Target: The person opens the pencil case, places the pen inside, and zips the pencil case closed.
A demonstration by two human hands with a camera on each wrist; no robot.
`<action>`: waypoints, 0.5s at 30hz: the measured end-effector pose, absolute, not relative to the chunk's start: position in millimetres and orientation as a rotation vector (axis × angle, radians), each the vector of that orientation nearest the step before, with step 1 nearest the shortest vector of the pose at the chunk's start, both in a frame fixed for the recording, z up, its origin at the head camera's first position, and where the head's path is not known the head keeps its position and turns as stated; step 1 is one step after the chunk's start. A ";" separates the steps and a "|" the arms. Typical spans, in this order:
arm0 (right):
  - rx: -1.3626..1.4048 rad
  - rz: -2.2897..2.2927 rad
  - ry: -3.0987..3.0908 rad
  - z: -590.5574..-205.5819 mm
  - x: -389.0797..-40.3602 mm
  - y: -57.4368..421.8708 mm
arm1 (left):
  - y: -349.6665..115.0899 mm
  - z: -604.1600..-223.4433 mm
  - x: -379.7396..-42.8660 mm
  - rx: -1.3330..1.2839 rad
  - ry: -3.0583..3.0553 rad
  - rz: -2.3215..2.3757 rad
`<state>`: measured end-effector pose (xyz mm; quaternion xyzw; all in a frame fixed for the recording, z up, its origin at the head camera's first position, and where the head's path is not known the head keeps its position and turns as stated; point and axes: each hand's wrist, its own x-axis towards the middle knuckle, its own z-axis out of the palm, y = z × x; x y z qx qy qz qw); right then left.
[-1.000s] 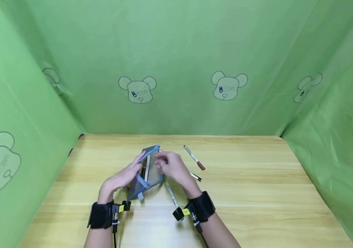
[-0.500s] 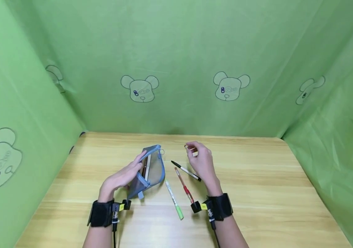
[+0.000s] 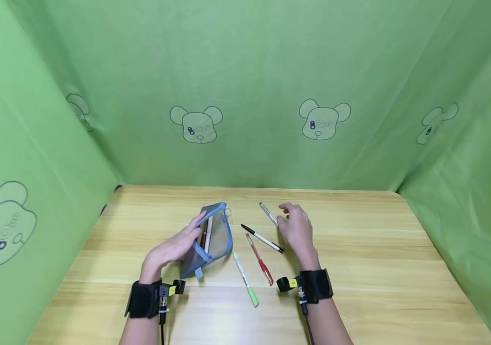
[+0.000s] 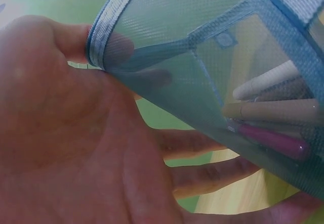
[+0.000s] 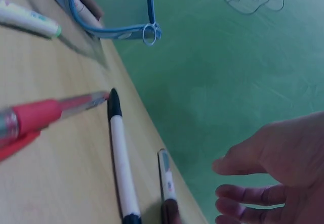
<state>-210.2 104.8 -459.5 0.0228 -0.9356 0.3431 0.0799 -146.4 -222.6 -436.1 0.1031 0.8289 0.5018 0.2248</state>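
Note:
My left hand (image 3: 172, 248) holds the side of a blue mesh pencil case (image 3: 219, 239), which stands open with several pens (image 3: 207, 232) inside. Through the mesh in the left wrist view, the thumb shows at the zipper edge, and the other fingers extend along the underside. My right hand (image 3: 298, 231) is empty above the table, its fingers loosely bent. Beside its fingertips lies a white marker with a brown cap (image 3: 268, 213), the capped end hidden by the hand in the head view. The right wrist view shows thumb and fingers (image 5: 250, 196) apart.
Between the hands lie a black-and-white pen (image 3: 263, 238), a red gel pen (image 3: 260, 260) and a green-capped highlighter (image 3: 246, 280) on the wooden table (image 3: 370, 268). A green curtain (image 3: 254, 158) with bear-face prints encloses the back and sides.
My right hand moved right from the pencil case to the brown-capped marker, then slightly right and nearer, uncovering part of the marker. The left hand stays on the case.

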 end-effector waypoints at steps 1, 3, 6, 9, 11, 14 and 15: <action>0.065 1.016 -2.814 -461.4 -209.9 106.1 | -222.5 -436.3 -146.1 0.283 2.286 1.383; 0.055 1.005 -2.841 -464.6 -209.0 107.5 | -222.4 -436.2 -145.7 0.279 2.281 1.386; 0.052 0.985 -2.885 -469.9 -208.3 109.2 | -222.6 -435.7 -145.5 0.286 2.284 1.382; 0.060 0.953 -2.919 -474.7 -207.9 110.2 | -223.4 -435.5 -146.2 0.300 2.289 1.379; 0.065 0.934 -2.934 -477.1 -207.6 110.5 | -224.0 -435.5 -146.5 0.313 2.293 1.376; 0.062 0.913 -2.949 -479.6 -206.2 110.8 | -224.7 -435.8 -146.5 0.326 2.298 1.374; 0.059 0.911 -2.954 -480.0 -205.5 110.9 | -224.9 -435.9 -146.3 0.327 2.300 1.372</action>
